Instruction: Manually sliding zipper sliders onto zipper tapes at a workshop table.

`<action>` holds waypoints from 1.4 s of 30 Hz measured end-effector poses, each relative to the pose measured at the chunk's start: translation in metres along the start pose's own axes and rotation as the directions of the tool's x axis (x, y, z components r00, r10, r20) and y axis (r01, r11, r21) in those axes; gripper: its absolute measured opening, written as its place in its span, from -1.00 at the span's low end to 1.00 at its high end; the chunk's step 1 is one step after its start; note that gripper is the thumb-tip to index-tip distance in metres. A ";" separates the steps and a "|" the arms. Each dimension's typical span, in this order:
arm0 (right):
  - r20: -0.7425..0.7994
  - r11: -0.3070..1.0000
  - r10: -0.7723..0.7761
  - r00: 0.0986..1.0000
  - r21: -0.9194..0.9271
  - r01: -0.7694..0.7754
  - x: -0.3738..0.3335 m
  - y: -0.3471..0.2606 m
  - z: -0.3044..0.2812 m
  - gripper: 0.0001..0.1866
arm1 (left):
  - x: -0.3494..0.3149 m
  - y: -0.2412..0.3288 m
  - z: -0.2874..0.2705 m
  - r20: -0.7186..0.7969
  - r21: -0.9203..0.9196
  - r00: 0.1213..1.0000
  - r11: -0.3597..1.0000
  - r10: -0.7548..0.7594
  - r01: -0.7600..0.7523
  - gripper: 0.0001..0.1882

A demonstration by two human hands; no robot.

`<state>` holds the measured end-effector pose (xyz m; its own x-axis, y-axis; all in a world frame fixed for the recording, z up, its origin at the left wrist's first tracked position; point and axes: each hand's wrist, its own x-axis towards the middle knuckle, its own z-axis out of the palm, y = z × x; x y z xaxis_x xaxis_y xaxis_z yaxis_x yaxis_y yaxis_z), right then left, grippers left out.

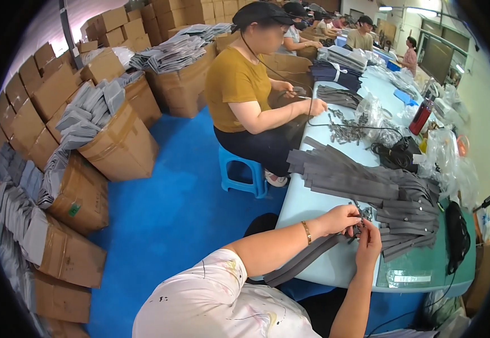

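Observation:
My left hand [339, 219], with a gold bracelet [307, 232] at its wrist, and my right hand [369, 239] meet over the near table edge, fingers pinched. Between them runs the end of a grey fabric strap [308, 260], whose length trails left and down over the table edge. A small dark piece [361, 223] shows at the fingertips; its kind is too small to make out. Just beyond the hands lie several small dark fittings [367, 213]. Grey straps [346, 176] lie in a thick layered pile past them, and more straps with shiny round dots [408, 217] are on the right.
A green mat [425, 274] covers the near right corner, with a black pouch [457, 236] on it. Cables [394, 155], plastic bags [441, 155] and a red bottle [422, 115] line the right side. A co-worker [245, 84] sits ahead on a blue stool [241, 173]. Cartons [122, 141] stand left.

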<state>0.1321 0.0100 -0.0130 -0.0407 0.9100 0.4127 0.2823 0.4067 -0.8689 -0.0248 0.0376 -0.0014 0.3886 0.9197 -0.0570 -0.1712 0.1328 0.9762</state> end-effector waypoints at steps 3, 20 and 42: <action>0.021 0.998 -0.012 1.000 -0.056 0.013 -0.001 -0.006 -0.002 -0.81 | -0.001 -0.001 0.000 -0.011 0.008 1.000 1.000 0.016 -0.016 -0.86; 0.005 0.792 0.255 0.967 0.572 -0.212 0.004 -0.001 -0.002 -0.81 | -0.005 0.017 0.008 0.026 -0.107 0.998 0.993 -0.050 0.052 -0.85; -0.084 0.910 0.215 0.973 0.379 -0.169 -0.006 -0.007 -0.010 -0.81 | -0.008 0.017 0.012 0.032 -0.150 0.998 0.987 -0.054 0.058 -0.78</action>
<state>0.1399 0.0012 -0.0061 0.1013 0.9661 0.2374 -0.0993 0.2473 -0.9638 -0.0202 0.0281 0.0179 0.4261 0.8988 -0.1030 -0.2824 0.2403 0.9287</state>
